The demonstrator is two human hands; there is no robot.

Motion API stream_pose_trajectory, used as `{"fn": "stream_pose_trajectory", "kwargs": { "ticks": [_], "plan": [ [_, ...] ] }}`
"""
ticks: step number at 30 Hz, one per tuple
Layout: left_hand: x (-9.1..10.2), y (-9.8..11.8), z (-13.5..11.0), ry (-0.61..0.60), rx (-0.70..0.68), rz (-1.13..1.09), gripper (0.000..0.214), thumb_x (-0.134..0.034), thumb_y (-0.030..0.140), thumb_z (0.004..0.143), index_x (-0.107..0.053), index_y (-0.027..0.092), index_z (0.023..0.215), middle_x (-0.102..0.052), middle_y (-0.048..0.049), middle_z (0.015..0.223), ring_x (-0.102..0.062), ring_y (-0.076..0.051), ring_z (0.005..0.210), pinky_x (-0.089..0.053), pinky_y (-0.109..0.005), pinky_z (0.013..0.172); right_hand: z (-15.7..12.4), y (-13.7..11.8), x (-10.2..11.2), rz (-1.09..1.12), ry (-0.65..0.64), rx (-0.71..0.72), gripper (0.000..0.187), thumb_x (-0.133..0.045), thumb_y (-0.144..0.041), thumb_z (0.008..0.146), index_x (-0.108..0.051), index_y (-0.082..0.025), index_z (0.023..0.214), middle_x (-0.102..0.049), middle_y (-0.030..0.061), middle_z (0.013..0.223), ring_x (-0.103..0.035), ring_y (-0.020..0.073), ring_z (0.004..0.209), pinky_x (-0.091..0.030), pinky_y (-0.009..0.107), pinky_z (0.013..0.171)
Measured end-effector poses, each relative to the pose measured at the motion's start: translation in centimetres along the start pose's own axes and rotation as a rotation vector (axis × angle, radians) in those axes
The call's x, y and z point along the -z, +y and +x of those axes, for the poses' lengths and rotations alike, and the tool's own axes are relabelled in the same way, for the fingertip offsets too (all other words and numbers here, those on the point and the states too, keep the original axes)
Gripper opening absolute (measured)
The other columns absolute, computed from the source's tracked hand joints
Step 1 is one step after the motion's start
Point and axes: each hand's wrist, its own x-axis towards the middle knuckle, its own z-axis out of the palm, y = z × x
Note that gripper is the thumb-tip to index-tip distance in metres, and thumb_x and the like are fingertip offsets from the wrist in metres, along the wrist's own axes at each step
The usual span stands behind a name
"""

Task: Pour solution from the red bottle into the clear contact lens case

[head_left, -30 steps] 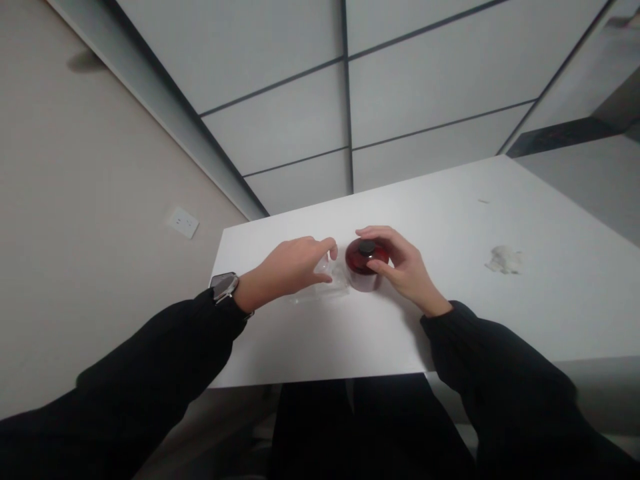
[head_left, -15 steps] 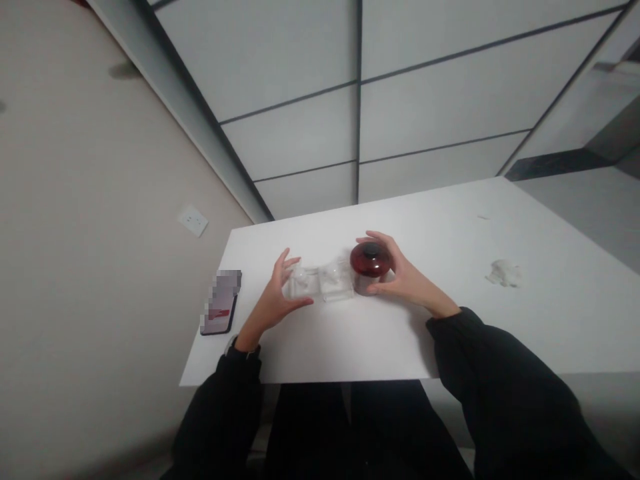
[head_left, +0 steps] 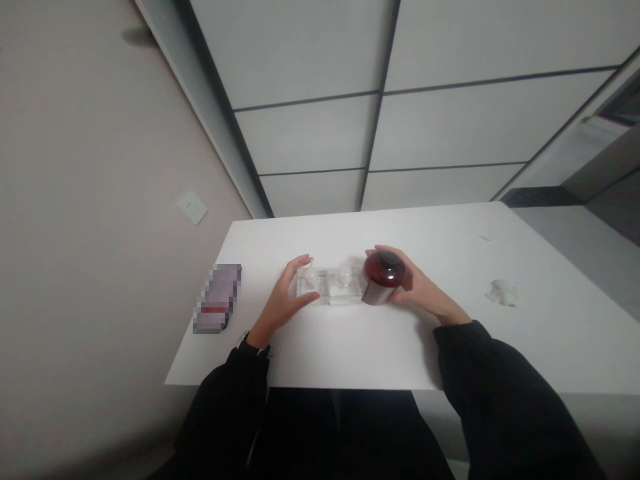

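Note:
Two small clear containers (head_left: pixel 327 290) with round knobs on top stand side by side on the white table (head_left: pixel 350 347). My left hand (head_left: pixel 285 293) curves around their left end, thumb along the front and fingers at the back. To their right, close against them, is a jar (head_left: pixel 377 295) with a glossy dark-red lid and a black knob. My right hand (head_left: pixel 407 280) wraps around the jar's right side, its thumb low in front and fingertips showing behind. The jar covers part of that hand.
A phone (head_left: pixel 219 300), partly blurred out, lies near the table's left edge. On the right are a crumpled whitish piece (head_left: pixel 501 293) and a thin scrap (head_left: pixel 484 238). A wall with a socket (head_left: pixel 193 208) borders the left side; panelled doors (head_left: pixel 310 140) stand behind.
The view has tilted and shifted a little. My left hand has closed in on the clear containers, its thumb now against their front. My right hand stays around the jar.

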Motion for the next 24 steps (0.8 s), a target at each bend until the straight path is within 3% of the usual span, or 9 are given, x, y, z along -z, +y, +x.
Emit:
{"fn": "stream_pose_trajectory", "kwargs": {
  "ticks": [3,7,14,19,24],
  "plan": [
    [0.0,0.4,-0.1,0.045,-0.023,0.001,0.055,-0.08,0.05,0.092,-0.066,0.024,0.137,-0.067,-0.014,0.148,-0.059,-0.032,0.145,-0.037,-0.052,0.13,0.2,0.6,0.3,0.021,0.015,0.06,0.101,-0.089,-0.078,0.068,-0.05,-0.033,0.151,-0.056,0.0144,0.16,-0.054,0.0371,0.149,-0.041,0.059,0.125],
    [0.1,1.1,0.0,0.12,-0.036,0.015,0.039,-0.081,0.042,0.092,-0.072,0.023,0.126,-0.074,-0.0121,0.138,-0.065,-0.031,0.139,-0.041,-0.051,0.127,0.4,0.9,0.6,-0.026,0.05,0.112,0.095,-0.078,-0.085,0.074,-0.052,-0.034,0.15,-0.061,0.0138,0.156,-0.058,0.035,0.145,-0.045,0.057,0.123],
    [0.5,4.3,0.8,0.211,-0.096,-0.058,0.053,-0.079,0.042,0.095,-0.064,0.023,0.142,-0.078,-0.0102,0.127,-0.074,-0.027,0.124,-0.051,-0.046,0.119,0.5,1.3,0.6,-0.077,0.092,0.127,0.093,-0.067,-0.091,0.079,-0.055,-0.032,0.149,-0.064,0.014,0.152,-0.061,0.0353,0.142,-0.048,0.057,0.12],
    [1.8,6.5,1.5,0.176,-0.101,0.085,0.06,-0.076,0.041,0.097,-0.057,0.024,0.15,-0.08,-0.0099,0.124,-0.072,-0.028,0.128,-0.045,-0.051,0.124,0.6,1.6,0.5,-0.058,0.105,0.121,0.088,-0.061,-0.093,0.081,-0.057,-0.034,0.146,-0.066,0.0118,0.15,-0.062,0.0352,0.14,-0.049,0.057,0.119],
    [2.4,7.2,1.7,0.157,-0.124,0.121,0.059,-0.077,0.039,0.096,-0.058,0.023,0.149,-0.08,-0.0103,0.122,-0.071,-0.028,0.128,-0.042,-0.052,0.125,0.6,1.6,0.3,-0.039,0.108,0.124,0.089,-0.059,-0.094,0.081,-0.059,-0.033,0.145,-0.067,0.0106,0.148,-0.062,0.035,0.139,-0.048,0.056,0.12]
  ]
}}
